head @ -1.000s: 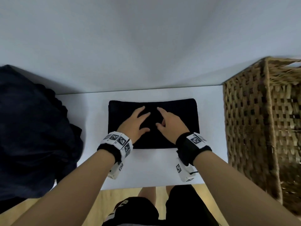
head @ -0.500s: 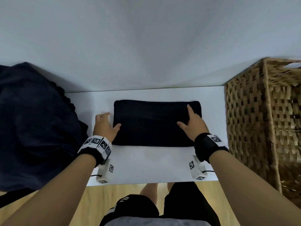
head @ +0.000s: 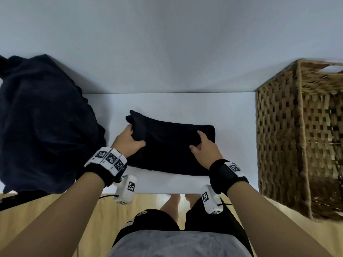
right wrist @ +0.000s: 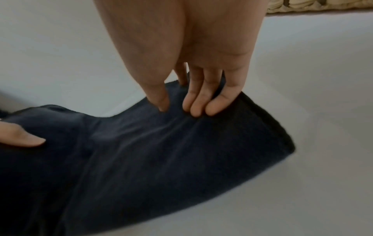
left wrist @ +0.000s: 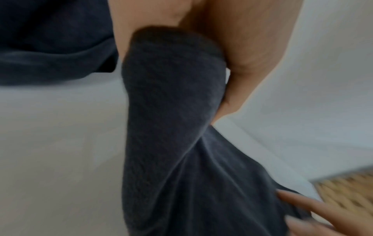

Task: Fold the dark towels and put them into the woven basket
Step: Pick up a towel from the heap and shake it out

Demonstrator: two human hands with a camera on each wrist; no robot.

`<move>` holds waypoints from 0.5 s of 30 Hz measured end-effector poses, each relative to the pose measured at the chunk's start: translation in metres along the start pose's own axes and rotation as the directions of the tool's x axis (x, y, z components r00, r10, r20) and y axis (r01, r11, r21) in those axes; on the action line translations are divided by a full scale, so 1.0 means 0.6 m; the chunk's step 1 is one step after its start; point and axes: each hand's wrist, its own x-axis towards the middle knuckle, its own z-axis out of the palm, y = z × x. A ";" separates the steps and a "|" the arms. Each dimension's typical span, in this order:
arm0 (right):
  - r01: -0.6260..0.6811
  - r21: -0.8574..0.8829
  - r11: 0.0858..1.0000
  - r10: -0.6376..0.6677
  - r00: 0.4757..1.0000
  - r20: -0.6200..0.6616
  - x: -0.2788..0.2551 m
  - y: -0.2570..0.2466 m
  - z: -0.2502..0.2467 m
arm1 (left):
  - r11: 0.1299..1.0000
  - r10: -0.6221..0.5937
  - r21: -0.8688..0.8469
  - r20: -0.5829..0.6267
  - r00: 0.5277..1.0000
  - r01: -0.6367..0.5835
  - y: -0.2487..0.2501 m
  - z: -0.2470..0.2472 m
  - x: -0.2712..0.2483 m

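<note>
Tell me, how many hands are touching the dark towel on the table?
2. The left hand grips the dark towel at its lifted left end. The right hand rests its fingertips on the right part. No other hands are in view.

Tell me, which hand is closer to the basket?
Right. The right hand rests on the right end of the towel, the side toward the basket. The left hand grips its lifted left end, farther away, next to the dark pile.
</note>
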 end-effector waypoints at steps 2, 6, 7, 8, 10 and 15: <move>0.019 0.114 0.993 -0.016 1.000 -0.021 -0.008 -0.019 -0.008 | 0.996 0.073 0.044 0.013 0.997 -0.073 0.032 0.024 -0.025; -0.130 0.593 0.794 0.038 0.986 0.165 -0.033 -0.067 -0.019 | 0.970 0.224 0.076 0.096 0.970 -0.232 0.094 0.098 -0.066; -0.169 0.662 0.730 0.038 0.977 0.207 -0.037 -0.072 -0.021 | 0.962 0.255 0.066 0.140 0.957 -0.267 0.106 0.115 -0.075; -0.180 0.697 0.694 0.035 0.975 0.218 -0.041 -0.072 -0.024 | 0.954 0.280 0.050 0.201 0.939 -0.295 0.115 0.129 -0.081; -0.155 0.679 0.717 0.060 0.985 0.162 -0.050 -0.062 -0.029 | 0.950 0.297 -0.011 0.338 0.893 -0.312 0.125 0.150 -0.090; -0.170 0.585 0.793 0.166 0.984 0.061 -0.052 -0.004 -0.045 | 0.949 0.269 -0.253 0.341 0.901 -0.187 0.114 0.151 -0.079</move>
